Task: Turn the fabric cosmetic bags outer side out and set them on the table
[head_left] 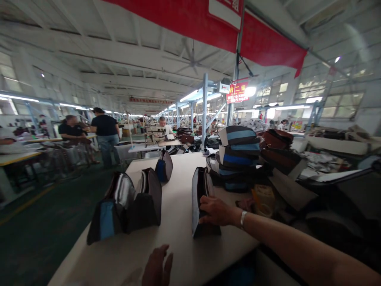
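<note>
My right hand (216,210) reaches across the pale worktable (178,242) and grips a dark upright bag (201,198) by its side; a bracelet sits on that wrist. My left hand (157,268) hovers low at the table's near edge, fingers stretched out, holding nothing. Three more dark bags stand upright on the table: one with a blue panel (111,212) at the left, one (149,204) beside it, and a smaller one (164,165) farther back.
A stack of blue-striped bags (239,157) and brown bags (276,147) rises at the table's right side, with rolls of tape (263,196) before it. People stand at workbenches (102,133) on the left across a green aisle. A sewing machine (154,135) stands beyond.
</note>
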`<state>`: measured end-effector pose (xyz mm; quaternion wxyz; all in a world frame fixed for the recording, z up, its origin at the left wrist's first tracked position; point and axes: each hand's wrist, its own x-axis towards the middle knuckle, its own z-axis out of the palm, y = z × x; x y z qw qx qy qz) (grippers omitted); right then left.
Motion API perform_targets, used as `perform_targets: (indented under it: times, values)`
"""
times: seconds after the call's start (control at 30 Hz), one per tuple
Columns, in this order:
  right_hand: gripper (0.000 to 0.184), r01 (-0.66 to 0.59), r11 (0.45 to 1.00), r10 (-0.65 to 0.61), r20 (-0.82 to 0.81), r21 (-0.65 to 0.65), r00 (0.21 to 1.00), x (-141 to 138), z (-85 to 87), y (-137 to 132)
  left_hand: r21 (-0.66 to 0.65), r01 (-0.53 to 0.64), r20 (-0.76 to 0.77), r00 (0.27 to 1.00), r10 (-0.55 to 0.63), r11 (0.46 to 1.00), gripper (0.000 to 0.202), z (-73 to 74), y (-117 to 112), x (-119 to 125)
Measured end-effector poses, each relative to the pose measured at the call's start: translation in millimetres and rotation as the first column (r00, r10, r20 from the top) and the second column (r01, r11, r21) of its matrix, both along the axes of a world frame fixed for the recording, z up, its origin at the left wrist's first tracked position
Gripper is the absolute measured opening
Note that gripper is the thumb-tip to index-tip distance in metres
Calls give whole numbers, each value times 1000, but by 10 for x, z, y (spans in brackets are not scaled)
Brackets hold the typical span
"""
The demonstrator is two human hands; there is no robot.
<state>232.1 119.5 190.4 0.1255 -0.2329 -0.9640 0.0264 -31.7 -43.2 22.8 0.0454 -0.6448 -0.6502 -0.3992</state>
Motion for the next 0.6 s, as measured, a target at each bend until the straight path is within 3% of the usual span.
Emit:
perform_targets:
  times: [0.1,0.17,0.23,0.3,0.33,0.4,0.47,0.53,0.6]
  values:
    - [31,34,999,-35,-17,-35,999,-89,45,-262,85,-22,35,999,19,996,41,673,-18,149]
    - [28,0,995,-2,-18,-97,1000,-135,168,-422,80,77,12,997,-79,994,41,1192,-71,246]
    - [29,-105,978,105,-13,-179,994,-149,374,-583,22,193,-4,981,-193,981,43,1652,-164,337]
    - [35,-257,917,252,-57,-305,966,-114,634,-759,-61,308,24,951,-307,949,44,1979,-291,430]
    - [39,-348,853,328,-118,-390,937,-77,767,-853,-99,372,61,928,-367,923,44,2088,-364,479]
    - [44,-520,659,429,-297,-543,853,26,997,-1042,-163,505,185,859,-477,848,43,2215,-525,584]
    - [45,-624,481,438,-449,-616,779,140,1138,-1216,-192,617,320,774,-546,763,43,2271,-692,692]
    - [43,-655,409,407,-515,-636,754,230,1180,-1359,-174,673,410,713,-568,719,45,2314,-846,788]
    - [43,-670,375,377,-555,-640,741,281,1165,-1470,-165,686,451,692,-564,709,53,2384,-977,855]
